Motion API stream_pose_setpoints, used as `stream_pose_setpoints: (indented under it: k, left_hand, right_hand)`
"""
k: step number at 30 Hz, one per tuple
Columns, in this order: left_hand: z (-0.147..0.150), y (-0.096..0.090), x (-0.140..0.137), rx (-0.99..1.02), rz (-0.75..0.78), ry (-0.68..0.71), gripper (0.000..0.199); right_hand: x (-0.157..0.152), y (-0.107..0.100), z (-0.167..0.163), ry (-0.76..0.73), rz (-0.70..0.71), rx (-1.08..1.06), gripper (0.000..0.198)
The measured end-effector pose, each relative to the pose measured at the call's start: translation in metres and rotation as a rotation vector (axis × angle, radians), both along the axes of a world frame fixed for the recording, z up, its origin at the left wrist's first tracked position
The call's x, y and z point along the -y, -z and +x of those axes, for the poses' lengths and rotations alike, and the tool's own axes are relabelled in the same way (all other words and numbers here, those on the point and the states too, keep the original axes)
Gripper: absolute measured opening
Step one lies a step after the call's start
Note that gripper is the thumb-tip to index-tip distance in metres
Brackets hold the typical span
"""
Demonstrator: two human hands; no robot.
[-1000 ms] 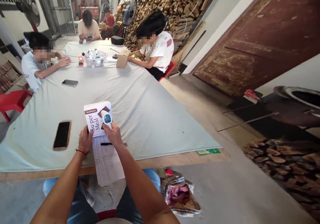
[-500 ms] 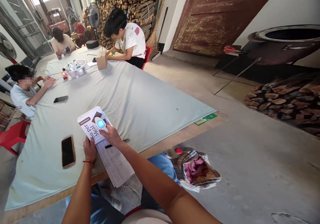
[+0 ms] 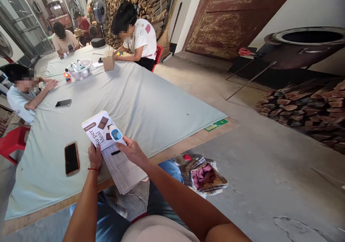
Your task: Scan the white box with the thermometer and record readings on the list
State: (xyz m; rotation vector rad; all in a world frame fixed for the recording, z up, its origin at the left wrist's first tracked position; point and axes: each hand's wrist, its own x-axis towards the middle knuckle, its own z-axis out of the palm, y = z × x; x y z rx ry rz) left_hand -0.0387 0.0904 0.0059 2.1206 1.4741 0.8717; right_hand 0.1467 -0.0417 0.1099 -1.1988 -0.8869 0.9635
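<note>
My left hand [image 3: 95,157] grips the lower edge of a white box [image 3: 93,127] printed "Su-per Meal" with chocolate squares on it, its thumb on the front. My right hand [image 3: 134,152] is closed round the handle of a white handheld device [image 3: 116,134] with a small blue-lit screen. The device's head overlaps the box's right side; I cannot tell whether they touch. Under my hands, handwritten sheets of paper [image 3: 125,172] hang over the table edge, with a black pen [image 3: 115,152] on them. A phone in a brown case [image 3: 72,158] lies left of my left hand.
A pale cloth covers the table [image 3: 151,109]. Farther off are another phone [image 3: 63,103], a basket of bottles [image 3: 82,73] and a cardboard box [image 3: 108,61]. Several people sit around the far part. A checked bag [image 3: 208,179] stands on the floor to the right.
My right hand and the device have shifted right and slightly down across the box, uncovering more of its chocolate print. The left hand keeps its hold. The whole view has shifted slightly.
</note>
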Motion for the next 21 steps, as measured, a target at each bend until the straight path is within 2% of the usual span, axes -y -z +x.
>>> stream_pose_setpoints:
  k: [5,9,11,13,16,18,21]
  left_hand:
    - [0.000,-0.002,-0.002,-0.039,0.017,0.010,0.040]
    - [0.000,-0.003,-0.005,-0.013,0.050,0.047,0.041]
    - [-0.002,-0.005,-0.006,0.015,0.067,0.108,0.042]
    - [-0.005,-0.006,-0.006,0.032,0.071,0.185,0.040]
    - [-0.012,-0.008,-0.002,0.028,0.032,0.275,0.038]
    - [-0.015,-0.007,0.005,-0.010,0.022,0.273,0.037]
    - [-0.016,-0.004,0.019,-0.088,0.037,0.231,0.039]
  right_hand:
    - [0.039,-0.008,0.015,0.020,0.011,0.084,0.031]
    - [0.044,0.009,0.032,0.078,-0.028,0.262,0.037]
    - [0.039,0.025,0.047,0.143,-0.134,0.479,0.042]
    - [0.033,0.042,0.066,0.184,-0.356,0.763,0.046]
    - [0.024,0.065,0.092,0.117,-0.620,1.084,0.044]
    - [0.021,0.076,0.105,0.087,-0.659,1.201,0.045]
    - [0.024,0.089,0.111,0.144,-0.605,1.286,0.050]
